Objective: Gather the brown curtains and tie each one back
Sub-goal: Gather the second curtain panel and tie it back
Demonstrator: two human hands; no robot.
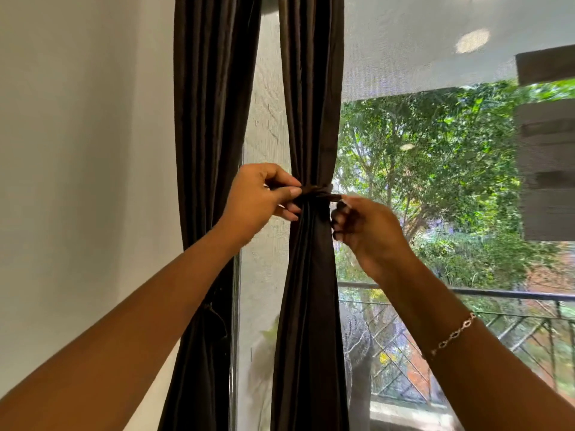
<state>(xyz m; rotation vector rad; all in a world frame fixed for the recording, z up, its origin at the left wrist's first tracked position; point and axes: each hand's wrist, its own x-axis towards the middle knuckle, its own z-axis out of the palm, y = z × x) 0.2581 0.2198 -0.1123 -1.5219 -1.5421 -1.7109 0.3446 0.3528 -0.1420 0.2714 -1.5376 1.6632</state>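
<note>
Two dark brown curtains hang at the window. The right curtain (311,290) is bunched into a narrow waist by a brown tie-back band (315,191) wrapped around it at mid height. My left hand (258,197) pinches the band's left end between thumb and fingers. My right hand (364,231) holds the band's right end, its fingers curled just right of the curtain. The left curtain (208,119) hangs beside the wall, with a thin cord dangling on it low down; whether it is tied I cannot tell.
A white wall (77,150) stands at the left. A mesh screen (435,73) covers the window, with trees and a dark balcony railing (497,295) outside. A bracelet (454,334) circles my right wrist.
</note>
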